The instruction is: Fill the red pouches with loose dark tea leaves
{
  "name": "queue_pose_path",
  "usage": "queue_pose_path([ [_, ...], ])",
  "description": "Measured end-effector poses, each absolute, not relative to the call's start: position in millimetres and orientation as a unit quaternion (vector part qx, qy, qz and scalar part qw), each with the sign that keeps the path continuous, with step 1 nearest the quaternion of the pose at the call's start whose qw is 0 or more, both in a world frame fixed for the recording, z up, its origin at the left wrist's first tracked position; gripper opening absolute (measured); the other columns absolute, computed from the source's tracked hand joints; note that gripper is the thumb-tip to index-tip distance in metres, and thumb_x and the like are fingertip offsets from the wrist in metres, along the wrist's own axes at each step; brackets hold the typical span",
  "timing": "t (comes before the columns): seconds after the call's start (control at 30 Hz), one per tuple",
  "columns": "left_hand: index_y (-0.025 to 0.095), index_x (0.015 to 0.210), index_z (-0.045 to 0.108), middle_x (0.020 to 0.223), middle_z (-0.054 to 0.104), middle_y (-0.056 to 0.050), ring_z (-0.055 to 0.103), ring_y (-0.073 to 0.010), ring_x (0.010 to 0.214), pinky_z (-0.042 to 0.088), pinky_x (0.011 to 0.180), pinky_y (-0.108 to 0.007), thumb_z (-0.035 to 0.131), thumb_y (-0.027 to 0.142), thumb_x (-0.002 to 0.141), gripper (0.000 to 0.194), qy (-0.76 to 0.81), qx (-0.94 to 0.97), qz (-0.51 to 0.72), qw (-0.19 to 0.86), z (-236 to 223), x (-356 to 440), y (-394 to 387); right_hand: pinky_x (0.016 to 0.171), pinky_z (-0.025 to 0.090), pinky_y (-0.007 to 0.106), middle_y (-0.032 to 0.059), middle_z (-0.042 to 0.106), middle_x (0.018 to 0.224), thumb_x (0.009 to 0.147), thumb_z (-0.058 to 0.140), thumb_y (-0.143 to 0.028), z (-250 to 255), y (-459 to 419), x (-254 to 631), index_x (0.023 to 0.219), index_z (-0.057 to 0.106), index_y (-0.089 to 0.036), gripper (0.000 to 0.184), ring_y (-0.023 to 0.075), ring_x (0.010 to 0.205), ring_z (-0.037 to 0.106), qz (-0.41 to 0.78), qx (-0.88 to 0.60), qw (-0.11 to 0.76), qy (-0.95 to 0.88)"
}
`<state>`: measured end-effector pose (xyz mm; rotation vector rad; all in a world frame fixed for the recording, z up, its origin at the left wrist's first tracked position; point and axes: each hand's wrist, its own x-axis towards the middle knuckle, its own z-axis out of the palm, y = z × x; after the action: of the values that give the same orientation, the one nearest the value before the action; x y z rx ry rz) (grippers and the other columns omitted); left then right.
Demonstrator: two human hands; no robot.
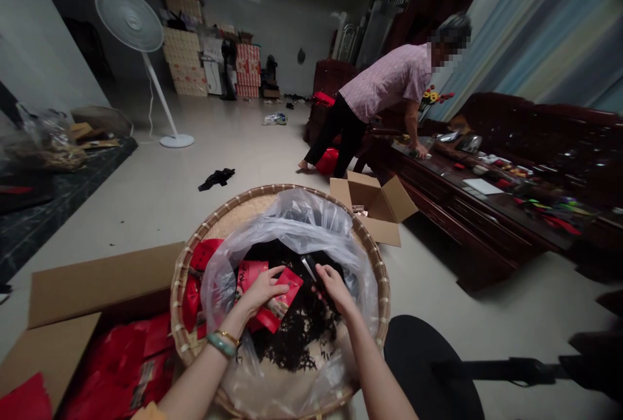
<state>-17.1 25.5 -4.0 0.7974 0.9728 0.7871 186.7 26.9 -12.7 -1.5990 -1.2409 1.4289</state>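
Observation:
A round woven basket tray point(204, 228) sits in front of me, lined with a clear plastic bag point(302, 219) that holds a heap of dark loose tea leaves point(296, 335). My left hand point(260, 290), with bracelets at the wrist, grips a small red packet point(287, 296) over the leaves. My right hand point(333, 285) is closed on a small dark scoop-like tool point(309, 267) at the packet's mouth. More red packets point(199, 264) lie in the tray's left side.
An open cardboard box point(73, 303) with red packets stands at my left. Another open carton point(374, 202) lies beyond the tray. A person in a pink shirt point(384, 86) bends over a dark wooden table point(487, 206) at the right. A standing fan point(131, 21) is far left.

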Motion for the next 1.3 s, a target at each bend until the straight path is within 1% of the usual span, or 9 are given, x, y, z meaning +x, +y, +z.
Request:
queue_pose_path([
  [0.07, 0.015, 0.125, 0.045, 0.087, 0.072, -0.009, 0.068, -0.0182, 0.067, 0.053, 0.060, -0.026, 0.081, 0.028, 0.054, 0.081, 0.448, 0.355, 0.377, 0.729, -2.9, -18.2, 25.0, 0.042, 0.032, 0.021, -0.0016, 0.058, 0.058, 0.076, 0.048, -0.062, -17.8, 26.3, 195.2, 0.079, 0.044, -0.021, 0.042, 0.0127, 0.045, 0.050, 0.433, -0.665, 0.307, -0.525],
  [0.17, 0.014, 0.104, 0.059, 0.081, 0.071, -0.006, 0.067, -0.0156, 0.063, 0.053, 0.056, -0.024, 0.078, 0.033, 0.057, 0.054, 0.457, 0.350, 0.410, 0.708, 0.9, -14.7, 23.6, 0.053, 0.036, 0.024, 0.0035, 0.062, 0.069, 0.070, 0.061, -0.057, -24.3, 21.9, 200.4, 0.086, 0.050, -0.019, 0.042, 0.0190, 0.063, 0.059, 0.276, -0.716, 0.225, -0.600],
  [0.23, 0.013, 0.085, 0.063, 0.071, 0.069, -0.004, 0.065, -0.0135, 0.057, 0.052, 0.053, -0.022, 0.077, 0.036, 0.058, 0.038, 0.473, 0.350, 0.431, 0.684, 3.0, -10.2, 22.5, 0.058, 0.037, 0.026, 0.0068, 0.064, 0.075, 0.070, 0.063, -0.054, -25.3, 17.9, 198.2, 0.094, 0.053, -0.018, 0.045, 0.0225, 0.071, 0.061, 0.218, -0.730, 0.189, -0.620],
  [0.3, 0.012, 0.075, 0.061, 0.064, 0.066, -0.002, 0.062, -0.0126, 0.053, 0.051, 0.048, -0.021, 0.076, 0.039, 0.059, 0.034, 0.488, 0.355, 0.442, 0.664, 3.9, -5.8, 21.2, 0.064, 0.039, 0.028, 0.0091, 0.065, 0.082, 0.073, 0.061, -0.051, -23.0, 14.7, 191.8, 0.096, 0.055, -0.017, 0.041, 0.0238, 0.078, 0.061, 0.196, -0.723, 0.215, -0.626],
  [0.43, 0.014, 0.075, 0.059, 0.061, 0.064, 0.000, 0.059, -0.0128, 0.048, 0.046, 0.040, -0.020, 0.072, 0.044, 0.061, 0.036, 0.502, 0.367, 0.430, 0.654, 1.9, 0.5, 18.5, 0.066, 0.042, 0.026, 0.0061, 0.065, 0.082, 0.081, 0.053, -0.046, -13.2, 12.7, 168.1, 0.090, 0.058, -0.018, 0.030, 0.0183, 0.075, 0.060, 0.283, -0.642, 0.391, -0.595],
  [0.57, 0.015, 0.071, 0.057, 0.052, 0.057, 0.004, 0.052, -0.0091, 0.042, 0.040, 0.038, -0.018, 0.071, 0.047, 0.060, 0.037, 0.492, 0.387, 0.431, 0.650, -1.1, 4.7, 16.6, 0.056, 0.040, 0.023, -0.0003, 0.060, 0.062, 0.070, 0.064, -0.042, -7.4, 14.2, 144.0, 0.070, 0.060, -0.017, 0.026, 0.0132, 0.058, 0.052, 0.377, -0.578, 0.462, -0.557],
  [0.73, 0.015, 0.064, 0.055, 0.052, 0.056, 0.003, 0.050, -0.0096, 0.044, 0.037, 0.043, -0.019, 0.070, 0.050, 0.058, 0.039, 0.500, 0.375, 0.430, 0.652, 2.3, 4.8, 15.6, 0.045, 0.035, 0.021, -0.0022, 0.053, 0.051, 0.067, 0.066, -0.043, -8.2, 14.7, 138.5, 0.057, 0.057, -0.016, 0.029, 0.0100, 0.048, 0.045, 0.438, -0.572, 0.464, -0.516],
  [1.1, 0.015, 0.063, 0.063, 0.063, 0.064, -0.003, 0.057, -0.0174, 0.063, 0.042, 0.057, -0.025, 0.067, 0.048, 0.059, 0.034, 0.503, 0.436, 0.412, 0.622, 2.7, 2.0, 17.8, 0.035, 0.032, 0.019, -0.0057, 0.047, 0.046, 0.060, 0.066, -0.055, -9.4, 11.5, 150.7, 0.058, 0.055, -0.017, 0.040, 0.0064, 0.037, 0.038, 0.534, -0.549, 0.451, -0.458],
  [1.3, 0.015, 0.064, 0.064, 0.062, 0.062, -0.002, 0.054, -0.0160, 0.059, 0.041, 0.055, -0.024, 0.067, 0.044, 0.059, 0.030, 0.527, 0.436, 0.457, 0.569, -3.2, -3.5, 21.3, 0.034, 0.033, 0.018, -0.0046, 0.054, 0.052, 0.055, 0.072, -0.050, -11.8, 7.3, 150.7, 0.070, 0.057, -0.017, 0.040, 0.0081, 0.042, 0.045, 0.565, -0.538, 0.449, -0.436],
])
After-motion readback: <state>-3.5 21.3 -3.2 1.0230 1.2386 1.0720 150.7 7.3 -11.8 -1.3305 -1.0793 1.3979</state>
